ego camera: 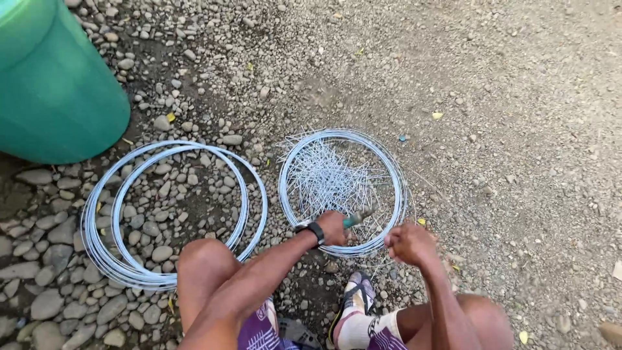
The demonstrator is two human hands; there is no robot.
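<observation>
Grey wire coil (pixel 343 188) lay on gravel (pixel 518 129) just ahead of both hands, cut wire pieces (pixel 327 178) piled inside. Left hand (pixel 334 228) gripped green-handled cutters (pixel 358 219) at its near rim; right hand (pixel 409 243) pinched the wire there. Larger coil (pixel 172 214) lay left, beside green barrel (pixel 52 84).

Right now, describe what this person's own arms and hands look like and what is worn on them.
Both arms are bare, with no sleeves and no gloves. The left hand has a black wristwatch with a dark band strapped just behind it. The right hand and its wrist carry nothing: no watch, band or ring can be made out. No markings show on either forearm.
</observation>
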